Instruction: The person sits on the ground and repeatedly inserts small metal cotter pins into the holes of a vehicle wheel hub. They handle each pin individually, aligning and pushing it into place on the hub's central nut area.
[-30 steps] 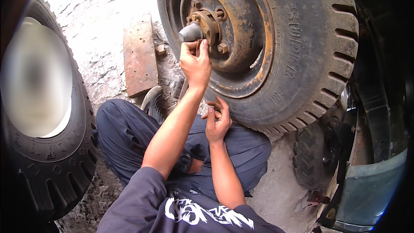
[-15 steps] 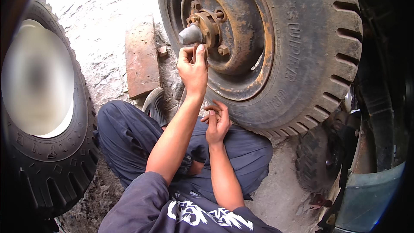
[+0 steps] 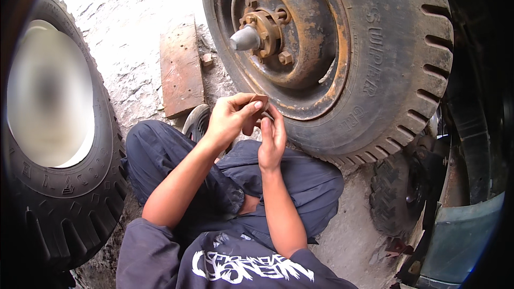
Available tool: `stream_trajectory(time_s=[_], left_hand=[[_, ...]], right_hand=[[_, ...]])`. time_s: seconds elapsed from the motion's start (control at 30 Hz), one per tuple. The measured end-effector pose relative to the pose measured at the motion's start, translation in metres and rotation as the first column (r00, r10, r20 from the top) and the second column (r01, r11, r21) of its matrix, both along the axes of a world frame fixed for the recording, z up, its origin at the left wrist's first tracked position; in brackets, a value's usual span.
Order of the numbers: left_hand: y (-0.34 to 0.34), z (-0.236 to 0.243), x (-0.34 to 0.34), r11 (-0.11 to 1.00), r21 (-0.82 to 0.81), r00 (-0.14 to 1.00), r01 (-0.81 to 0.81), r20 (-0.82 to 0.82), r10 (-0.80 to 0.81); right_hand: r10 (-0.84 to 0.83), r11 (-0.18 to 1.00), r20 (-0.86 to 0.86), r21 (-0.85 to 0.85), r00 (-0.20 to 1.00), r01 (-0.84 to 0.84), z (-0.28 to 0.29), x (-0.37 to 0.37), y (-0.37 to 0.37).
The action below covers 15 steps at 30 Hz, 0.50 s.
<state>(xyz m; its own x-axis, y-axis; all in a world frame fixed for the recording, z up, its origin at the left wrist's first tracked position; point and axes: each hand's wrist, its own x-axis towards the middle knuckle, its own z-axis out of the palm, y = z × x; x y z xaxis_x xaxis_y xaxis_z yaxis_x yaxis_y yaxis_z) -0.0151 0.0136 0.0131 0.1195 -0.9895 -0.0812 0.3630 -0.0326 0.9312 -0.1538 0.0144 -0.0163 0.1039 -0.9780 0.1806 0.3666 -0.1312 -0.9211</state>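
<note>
A small folded brown sheet that looks like sandpaper [image 3: 259,99] is pinched between the thumb and fingers of my left hand [image 3: 227,120]. My right hand [image 3: 273,142] meets it from the right, with thumb and fingertips closed on its lower edge; the fingers partly hide the sheet. Beyond both hands, the grey metal spindle end [image 3: 245,38] sticks out of the rusty hub [image 3: 270,35] of a large wheel. Several bolts and nuts sit around that hub. Neither hand touches the wheel.
The big tyre [image 3: 385,64] stands close in front, its edge by my right knee. Another tyre [image 3: 69,203] is at my left. A reddish-brown board [image 3: 182,69] and a nut [image 3: 206,59] lie on the rough ground. A smaller tyre [image 3: 393,198] and a greenish panel [image 3: 460,241] are at right.
My left hand has come back from beside the spindle with the brown sheet, toward my lap. My right hand has risen to meet it and closed on the sheet.
</note>
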Motion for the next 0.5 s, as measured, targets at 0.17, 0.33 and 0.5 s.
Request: stream_trajectory(time_s=[0.17, 0.33, 0.5], left_hand=[[0.012, 0.0, 0.022, 0.994, 0.094, 0.944, 0.058, -0.33, -0.024], [0.016, -0.017, 0.026, 0.992, 0.087, 0.924, 0.089, -0.379, -0.05], [0.02, -0.002, 0.023, 0.993, 0.083, 0.956, 0.08, -0.29, -0.053]], right_hand=[[-0.059, 0.998, -0.185, -0.033, 0.981, 0.054, 0.0, 0.009, -0.01], [-0.055, 0.998, -0.289, -0.037, 0.956, 0.046, 0.009, 0.003, -0.009], [-0.103, 0.992, -0.312, 0.036, 0.945, 0.12, 0.008, -0.008, -0.01]])
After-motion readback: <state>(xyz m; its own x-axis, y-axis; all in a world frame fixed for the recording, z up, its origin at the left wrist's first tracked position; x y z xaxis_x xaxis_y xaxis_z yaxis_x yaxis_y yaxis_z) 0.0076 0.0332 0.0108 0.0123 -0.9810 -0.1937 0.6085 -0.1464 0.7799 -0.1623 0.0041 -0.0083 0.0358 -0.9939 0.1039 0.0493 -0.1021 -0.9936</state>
